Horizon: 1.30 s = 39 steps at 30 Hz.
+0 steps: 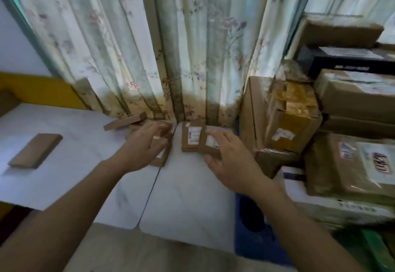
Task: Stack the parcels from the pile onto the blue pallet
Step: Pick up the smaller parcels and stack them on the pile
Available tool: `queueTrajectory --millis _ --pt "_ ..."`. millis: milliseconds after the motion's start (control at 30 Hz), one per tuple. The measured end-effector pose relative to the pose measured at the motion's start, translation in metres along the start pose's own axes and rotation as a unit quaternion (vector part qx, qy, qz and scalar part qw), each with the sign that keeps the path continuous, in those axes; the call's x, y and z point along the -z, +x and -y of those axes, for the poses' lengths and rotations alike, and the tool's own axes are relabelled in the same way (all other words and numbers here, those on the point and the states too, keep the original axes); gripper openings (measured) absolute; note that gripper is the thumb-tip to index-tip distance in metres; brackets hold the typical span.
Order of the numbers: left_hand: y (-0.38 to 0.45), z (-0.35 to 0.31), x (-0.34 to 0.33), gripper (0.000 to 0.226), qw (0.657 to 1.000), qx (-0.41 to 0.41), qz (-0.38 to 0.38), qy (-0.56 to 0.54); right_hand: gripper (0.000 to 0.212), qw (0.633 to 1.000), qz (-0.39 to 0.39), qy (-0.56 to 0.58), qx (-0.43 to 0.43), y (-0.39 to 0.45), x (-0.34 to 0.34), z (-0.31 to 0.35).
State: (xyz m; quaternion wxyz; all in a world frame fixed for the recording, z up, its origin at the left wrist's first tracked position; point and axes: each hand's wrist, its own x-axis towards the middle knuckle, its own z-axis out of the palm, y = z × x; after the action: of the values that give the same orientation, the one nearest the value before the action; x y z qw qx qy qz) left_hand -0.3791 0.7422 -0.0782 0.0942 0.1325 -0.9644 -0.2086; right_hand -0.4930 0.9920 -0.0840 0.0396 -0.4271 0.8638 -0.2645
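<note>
Both hands reach toward a small cluster of flat brown parcels lying at the foot of the floral curtain [119,43], at twelve o'clock from the person. The left hand [142,145] lies over the left parcels [159,156], fingers stretched and loosely bent, touching the cardboard but, as far as the blur lets me judge, not yet closed round anything. The right hand [229,158] spreads over the labelled parcels [193,137], thumb low at the near edge; its grip looks released too, fingers straight.

To do this step well, I would slide each thumb under a near edge, pinch one parcel per hand rather than a loose pair, and lift level so the labels stay up.

The blue pallet [254,244] shows as a blue strip at about four o'clock, already loaded with a tall stack of boxes [350,165] (a taped carton [292,118], a black box, plastic-wrapped ones). The free room on it is hard to make out, so the small parcels probably belong on top or in a gap.

A single flat parcel [35,151] lies apart on the white surface [70,182] at nine o'clock, and a thin one [124,121] leans by the curtain at eleven. The curtain folds hang right behind the cluster and could snag a lift
</note>
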Motion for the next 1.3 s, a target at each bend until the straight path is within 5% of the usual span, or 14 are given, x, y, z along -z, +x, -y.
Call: queueTrajectory --millis 167,300,367,533,600,700,900,1133,1300 --pt "0.030 0.052 -0.061 0.043 0.995 0.064 0.045 -0.063 0.060 0.970 0.001 0.169 -0.174 0.040 -0.107 -0.037" --pt "0.073 0.073 -0.116 0.052 0.983 0.090 0.142 -0.073 0.043 0.895 -0.013 0.290 -0.338 0.080 -0.165 -0.076" --pt "0.092 0.087 -0.134 0.053 0.976 0.118 0.162 -0.085 0.036 0.818 -0.055 0.381 -0.427 0.105 -0.189 -0.094" --pt "0.105 0.110 -0.168 0.051 0.957 0.186 0.179 -0.130 0.048 0.526 -0.176 0.584 -0.592 0.165 -0.242 -0.138" --pt "0.107 0.118 -0.176 0.051 0.953 0.191 0.188 -0.141 0.052 0.463 -0.205 0.614 -0.606 0.181 -0.257 -0.153" --pt "0.116 0.131 -0.181 0.052 0.949 0.188 0.204 -0.150 0.056 0.423 -0.228 0.629 -0.611 0.195 -0.271 -0.164" --pt "0.147 0.145 -0.173 0.053 0.950 0.157 0.198 -0.182 0.048 0.431 -0.258 0.653 -0.567 0.197 -0.253 -0.144" --pt "0.148 0.164 -0.131 0.056 0.914 0.170 0.146 -0.338 0.032 0.657 -0.221 0.539 -0.480 0.140 -0.209 -0.041" --pt "0.126 0.154 -0.109 0.050 0.875 0.152 0.178 -0.424 0.029 0.732 -0.290 0.437 -0.435 0.087 -0.184 0.025"
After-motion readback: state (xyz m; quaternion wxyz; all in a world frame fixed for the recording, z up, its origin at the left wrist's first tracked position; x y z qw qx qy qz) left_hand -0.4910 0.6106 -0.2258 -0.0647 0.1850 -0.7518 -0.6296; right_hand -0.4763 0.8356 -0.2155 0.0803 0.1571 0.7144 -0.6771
